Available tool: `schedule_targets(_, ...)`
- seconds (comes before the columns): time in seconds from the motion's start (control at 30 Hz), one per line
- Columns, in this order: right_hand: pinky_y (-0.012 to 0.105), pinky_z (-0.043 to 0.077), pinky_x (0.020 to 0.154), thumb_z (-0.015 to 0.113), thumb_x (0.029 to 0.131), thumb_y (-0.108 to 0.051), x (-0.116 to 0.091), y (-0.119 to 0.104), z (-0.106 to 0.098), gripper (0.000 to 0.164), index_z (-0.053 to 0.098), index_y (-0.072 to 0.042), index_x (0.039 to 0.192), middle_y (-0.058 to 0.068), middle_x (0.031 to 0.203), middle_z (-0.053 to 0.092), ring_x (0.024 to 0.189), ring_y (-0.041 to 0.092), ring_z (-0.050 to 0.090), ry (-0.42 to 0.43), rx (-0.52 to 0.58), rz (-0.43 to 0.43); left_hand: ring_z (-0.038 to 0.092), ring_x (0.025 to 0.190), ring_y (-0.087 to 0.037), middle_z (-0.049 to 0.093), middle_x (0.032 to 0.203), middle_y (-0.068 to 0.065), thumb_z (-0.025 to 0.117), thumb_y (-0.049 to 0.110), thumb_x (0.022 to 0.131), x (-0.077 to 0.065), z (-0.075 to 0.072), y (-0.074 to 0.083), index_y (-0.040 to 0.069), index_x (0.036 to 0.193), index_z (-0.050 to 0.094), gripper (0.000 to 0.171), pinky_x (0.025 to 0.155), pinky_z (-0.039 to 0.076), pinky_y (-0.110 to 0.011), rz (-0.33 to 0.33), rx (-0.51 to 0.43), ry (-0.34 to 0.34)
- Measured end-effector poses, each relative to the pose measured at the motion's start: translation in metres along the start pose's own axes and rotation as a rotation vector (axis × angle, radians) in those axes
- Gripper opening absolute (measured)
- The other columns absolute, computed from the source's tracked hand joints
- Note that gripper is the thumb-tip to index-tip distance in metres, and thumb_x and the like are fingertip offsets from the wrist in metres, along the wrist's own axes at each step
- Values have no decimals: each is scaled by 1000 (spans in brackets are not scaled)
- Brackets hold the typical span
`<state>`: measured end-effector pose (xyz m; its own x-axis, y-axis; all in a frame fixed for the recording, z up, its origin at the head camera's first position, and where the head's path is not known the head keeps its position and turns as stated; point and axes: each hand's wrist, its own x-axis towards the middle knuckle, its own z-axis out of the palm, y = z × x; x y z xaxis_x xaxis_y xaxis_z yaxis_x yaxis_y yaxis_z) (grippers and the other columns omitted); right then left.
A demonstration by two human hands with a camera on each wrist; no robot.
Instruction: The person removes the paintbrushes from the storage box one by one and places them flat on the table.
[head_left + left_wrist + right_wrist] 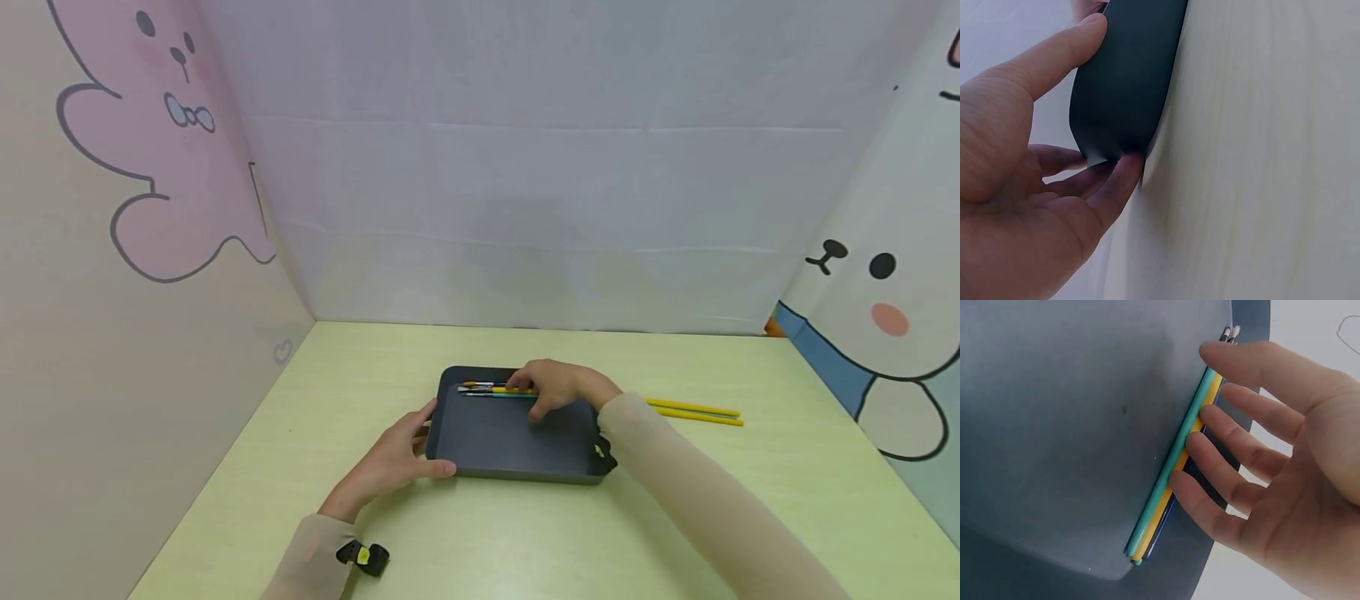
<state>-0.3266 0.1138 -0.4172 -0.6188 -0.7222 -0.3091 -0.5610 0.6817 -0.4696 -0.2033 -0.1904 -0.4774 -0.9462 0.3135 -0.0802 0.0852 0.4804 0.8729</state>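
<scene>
A dark grey rectangular tray (510, 442) lies on the table. My left hand (386, 462) holds its near left corner, the thumb at the front and the other fingers against the left side. Along the tray's far side lie several paintbrushes (483, 389), bristles to the left. In the right wrist view, green, yellow and dark blue handles (1180, 453) lie side by side. My right hand (553, 385) is over the brushes with spread, slightly bent fingers. Its fingertips (1196, 440) rest at the handles, the thumb apart from the others.
Two yellow sticks (697, 412) lie on the pale table (375, 358) right of the tray, partly hidden by my right sleeve. A white cloth wall (525, 208) stands behind, with printed cartoon panels (862, 350) at both sides.
</scene>
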Motion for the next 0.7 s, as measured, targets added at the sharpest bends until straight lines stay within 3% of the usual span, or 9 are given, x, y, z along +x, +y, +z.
schedule_targets(0.33,41,58,102,83,89,-7,5,-2,3,58,64,-2,144,12,139,68,122,28,66,1,-29,4,51,144,-39,38,166,-19,96,34,81,0,0,-1,11,171,23,118,116,49,-51,7,-13,-7)
schedule_targets(0.7,41,58,100,83,89,-7,5,-3,3,56,66,-5,142,12,131,69,119,27,65,2,-66,22,52,144,-39,39,166,-19,96,34,81,1,0,-1,11,171,23,118,116,50,-51,11,3,0)
